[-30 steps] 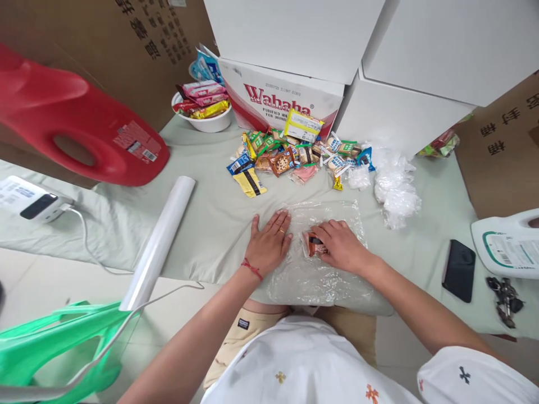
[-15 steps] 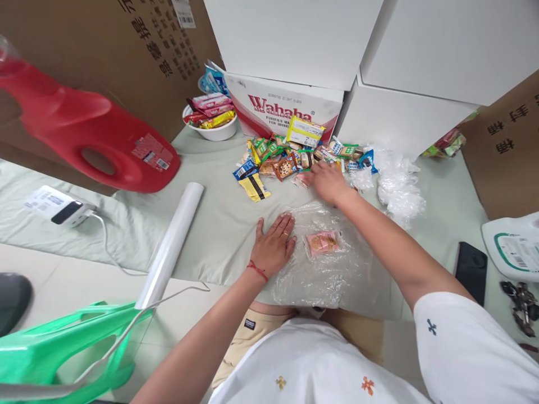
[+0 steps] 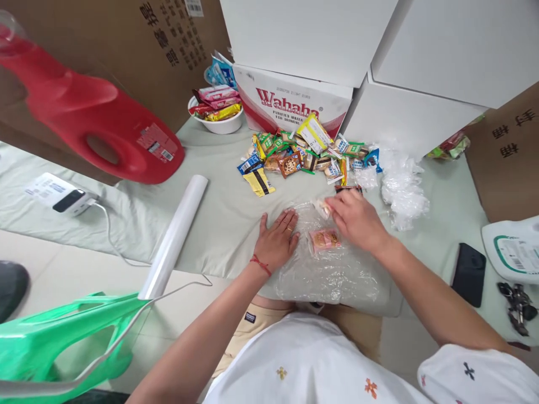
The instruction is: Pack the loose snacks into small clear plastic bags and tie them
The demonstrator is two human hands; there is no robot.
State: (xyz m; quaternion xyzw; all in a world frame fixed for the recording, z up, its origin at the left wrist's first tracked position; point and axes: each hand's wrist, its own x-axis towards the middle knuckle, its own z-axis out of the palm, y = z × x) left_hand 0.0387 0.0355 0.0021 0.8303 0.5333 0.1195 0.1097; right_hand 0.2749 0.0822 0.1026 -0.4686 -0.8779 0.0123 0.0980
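My left hand (image 3: pixel 277 238) lies flat with its fingers stretched out, at the left edge of a sheet of clear plastic film (image 3: pixel 332 280). On the film rests a pink-wrapped biscuit packet (image 3: pixel 324 240). Just above and right of that packet, my right hand (image 3: pixel 356 217) pinches a small wrapped snack (image 3: pixel 322 208), pale and pinkish, partly hidden by the fingers and a little blurred. Beyond both hands spreads a pile of small wrapped snacks (image 3: pixel 291 164); a yellow packet (image 3: pixel 315 133) leans on top of it.
Crumpled clear plastic (image 3: pixel 404 188) lies right of the pile. A white bowl of snacks (image 3: pixel 221 124) stands by the Wahaha carton (image 3: pixel 290 104). To the left are a film roll (image 3: pixel 174 235) and a red jug (image 3: pixel 105 129); to the right, a phone (image 3: pixel 469 275) and keys (image 3: pixel 517 306).
My right hand has come back from the pile toward me, carrying a small wrapped snack over the film. My left hand stays flat in place. The view has shifted slightly.
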